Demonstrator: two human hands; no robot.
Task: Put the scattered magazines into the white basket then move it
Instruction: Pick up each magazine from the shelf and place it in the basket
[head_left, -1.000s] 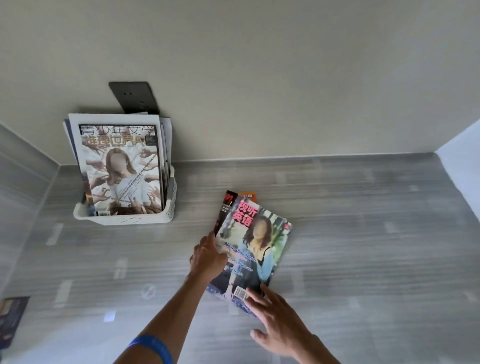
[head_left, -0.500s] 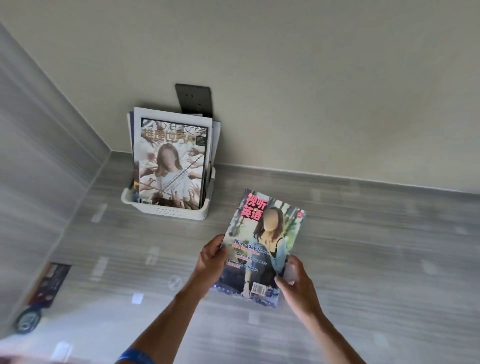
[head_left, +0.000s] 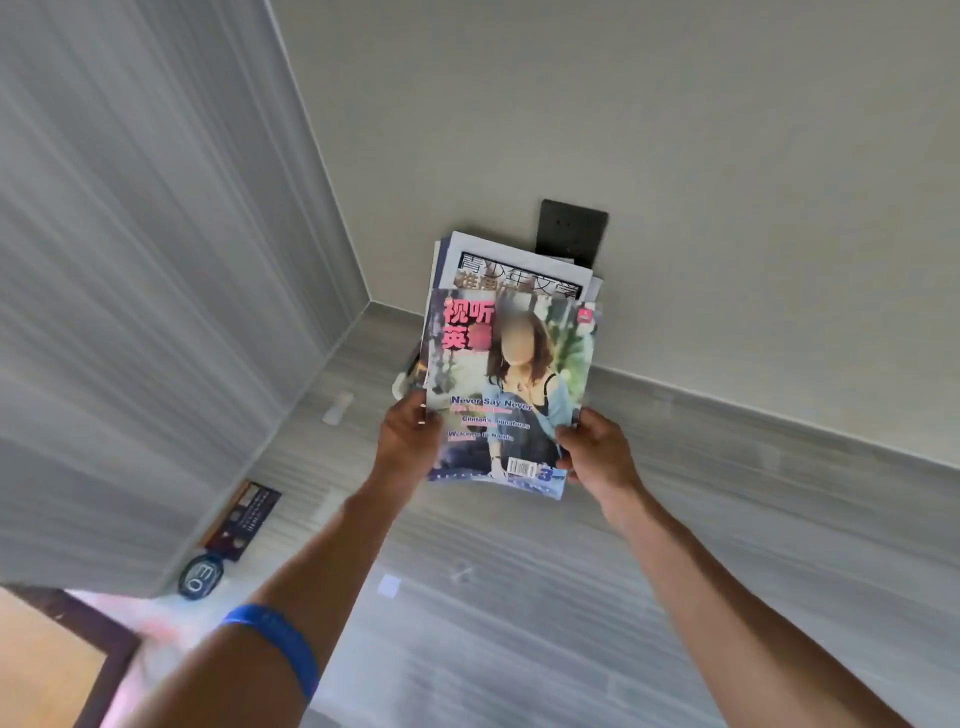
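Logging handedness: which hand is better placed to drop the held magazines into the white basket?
Left, marginally. The left hand grips the colourful glossy magazines nearer the white plastic basket; the right hand holds the far edge.

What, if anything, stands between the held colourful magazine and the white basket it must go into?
Nothing visible does. The left hand and right hand hold the colourful glossy magazine up in front of the white plastic basket, which it mostly hides. Magazines already standing there fill part of the basket.

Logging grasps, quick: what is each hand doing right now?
Left hand: grips the magazines, left edge.
Right hand: grips the same magazines, right edge.
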